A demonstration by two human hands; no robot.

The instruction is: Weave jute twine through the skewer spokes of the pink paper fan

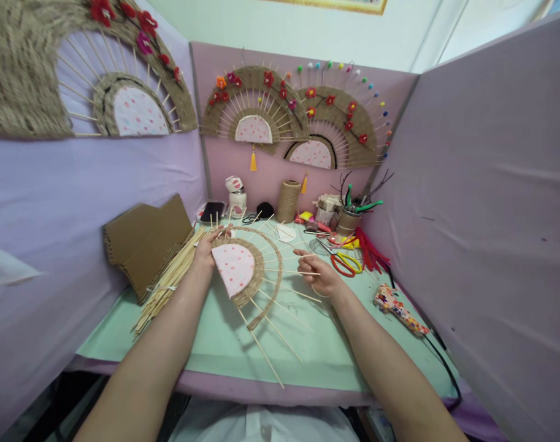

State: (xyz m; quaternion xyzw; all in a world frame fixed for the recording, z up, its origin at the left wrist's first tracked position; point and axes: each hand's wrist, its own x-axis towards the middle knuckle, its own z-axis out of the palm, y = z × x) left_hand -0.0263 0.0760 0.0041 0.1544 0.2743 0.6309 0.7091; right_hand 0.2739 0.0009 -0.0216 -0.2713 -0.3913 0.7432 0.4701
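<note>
Half-built fan [243, 270] lies flat on green table [307, 350], centre. Left hand [206, 252] presses its far edge, fingers curled on rim. Right hand [321, 276] pinches thin skewer [289, 271] end. Fan looks light, twine soft, sticks brittle; safest grip likely woven core.

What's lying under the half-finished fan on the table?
Under the fan, thin wooden sticks fan out over the green table. Their inner ends are covered by its pink centre. The left hand rests on its edge.
</note>
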